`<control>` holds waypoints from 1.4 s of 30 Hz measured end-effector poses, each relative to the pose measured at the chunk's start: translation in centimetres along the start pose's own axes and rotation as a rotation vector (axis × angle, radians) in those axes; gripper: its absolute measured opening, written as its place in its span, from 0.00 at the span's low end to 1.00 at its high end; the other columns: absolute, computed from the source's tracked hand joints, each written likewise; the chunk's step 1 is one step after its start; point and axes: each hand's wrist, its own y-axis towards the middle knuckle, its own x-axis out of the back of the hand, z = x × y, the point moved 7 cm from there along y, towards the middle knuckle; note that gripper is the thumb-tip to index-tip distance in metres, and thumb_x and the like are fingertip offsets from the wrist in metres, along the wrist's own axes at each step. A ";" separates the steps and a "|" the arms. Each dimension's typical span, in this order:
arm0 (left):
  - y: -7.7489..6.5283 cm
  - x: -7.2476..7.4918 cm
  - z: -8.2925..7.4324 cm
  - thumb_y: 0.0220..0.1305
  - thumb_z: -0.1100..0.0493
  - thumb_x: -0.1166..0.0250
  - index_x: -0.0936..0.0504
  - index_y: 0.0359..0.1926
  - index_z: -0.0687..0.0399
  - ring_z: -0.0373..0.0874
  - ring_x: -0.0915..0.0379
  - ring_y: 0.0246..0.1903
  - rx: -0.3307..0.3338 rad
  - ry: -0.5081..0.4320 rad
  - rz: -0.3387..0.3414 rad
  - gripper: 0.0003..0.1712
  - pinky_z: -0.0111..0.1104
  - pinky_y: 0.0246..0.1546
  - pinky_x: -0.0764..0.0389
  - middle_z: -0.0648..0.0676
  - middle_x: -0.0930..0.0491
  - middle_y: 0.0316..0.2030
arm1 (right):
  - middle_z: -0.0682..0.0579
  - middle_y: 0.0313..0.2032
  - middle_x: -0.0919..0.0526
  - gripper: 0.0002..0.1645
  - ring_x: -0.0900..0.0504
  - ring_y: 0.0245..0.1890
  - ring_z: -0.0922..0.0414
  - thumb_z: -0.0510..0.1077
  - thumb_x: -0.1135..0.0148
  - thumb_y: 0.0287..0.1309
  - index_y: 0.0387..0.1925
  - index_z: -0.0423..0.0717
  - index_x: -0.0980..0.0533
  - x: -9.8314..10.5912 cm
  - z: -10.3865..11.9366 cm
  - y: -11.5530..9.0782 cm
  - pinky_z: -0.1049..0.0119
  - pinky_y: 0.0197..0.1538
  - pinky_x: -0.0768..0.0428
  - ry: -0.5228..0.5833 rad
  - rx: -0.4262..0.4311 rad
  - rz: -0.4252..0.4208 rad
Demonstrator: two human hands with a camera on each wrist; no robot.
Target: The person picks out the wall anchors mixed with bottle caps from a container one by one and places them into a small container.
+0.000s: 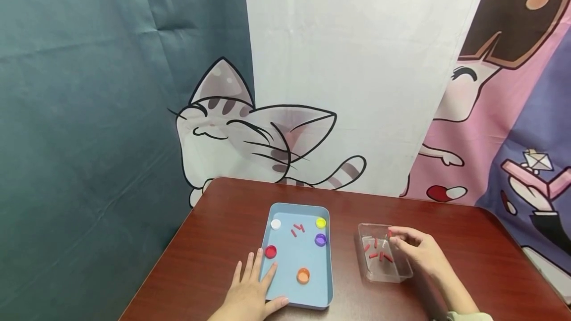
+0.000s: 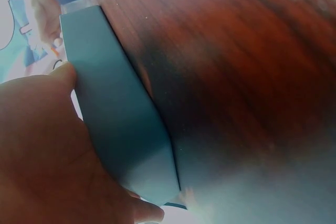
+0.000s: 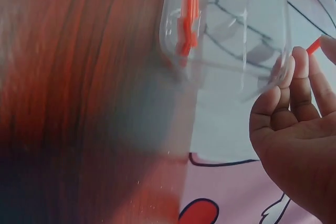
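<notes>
Head view: the right hand (image 1: pixel 421 252) pinches a red stick (image 1: pixel 390 233) at the far right of the clear box (image 1: pixel 387 278); the left hand (image 1: pixel 250 291) lies spread across the blue tray (image 1: pixel 290 256)'s near left edge. Left wrist: tray looks stiff. Right wrist: stick seems light, best pinched endwise.

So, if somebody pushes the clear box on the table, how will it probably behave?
The clear box is probably light, since its walls look thin and see-through. It would likely slide rather than tip, being low and broad on a smooth-looking table. The red sticks inside may shift, as they lie loose.
</notes>
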 end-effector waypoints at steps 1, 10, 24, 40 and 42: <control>0.0 0.0 0.0 0.62 0.20 0.49 0.33 0.75 0.51 0.70 0.57 0.76 0.000 0.001 0.000 0.53 0.68 0.69 0.55 0.67 0.53 0.78 | 0.53 0.39 0.11 0.18 0.20 0.35 0.68 0.42 0.31 0.64 0.52 0.37 0.18 0.1 -0.2 0.1 0.72 0.36 0.22 -0.006 -0.010 -0.002; -0.1 -0.1 0.0 0.62 0.20 0.49 0.33 0.74 0.51 0.70 0.57 0.76 -0.006 0.010 -0.008 0.53 0.68 0.69 0.54 0.68 0.53 0.78 | 0.53 0.38 0.12 0.22 0.18 0.34 0.68 0.43 0.31 0.64 0.54 0.33 0.20 1.0 -1.6 1.1 0.73 0.36 0.21 -0.031 -0.049 0.012; -0.2 0.0 -0.1 0.62 0.20 0.49 0.33 0.75 0.51 0.69 0.57 0.76 -0.004 0.014 0.000 0.53 0.67 0.70 0.55 0.67 0.53 0.78 | 0.46 0.36 0.14 0.24 0.17 0.33 0.61 0.45 0.34 0.67 0.59 0.34 0.22 1.4 -2.4 2.2 0.68 0.36 0.19 -0.046 -0.074 0.062; -0.1 0.4 -0.2 0.62 0.20 0.49 0.34 0.75 0.50 0.69 0.58 0.76 -0.006 0.026 -0.007 0.53 0.67 0.70 0.55 0.67 0.53 0.78 | 0.48 0.43 0.13 0.22 0.13 0.39 0.54 0.46 0.35 0.68 0.59 0.42 0.21 -2.6 1.4 5.0 0.64 0.41 0.16 0.042 0.007 0.182; -0.1 0.4 -0.2 0.62 0.20 0.49 0.34 0.75 0.50 0.69 0.58 0.76 -0.006 0.019 -0.005 0.53 0.67 0.70 0.55 0.67 0.53 0.78 | 0.49 0.47 0.14 0.22 0.13 0.42 0.51 0.45 0.36 0.69 0.60 0.42 0.22 -3.4 1.7 5.3 0.64 0.44 0.15 0.084 0.016 0.209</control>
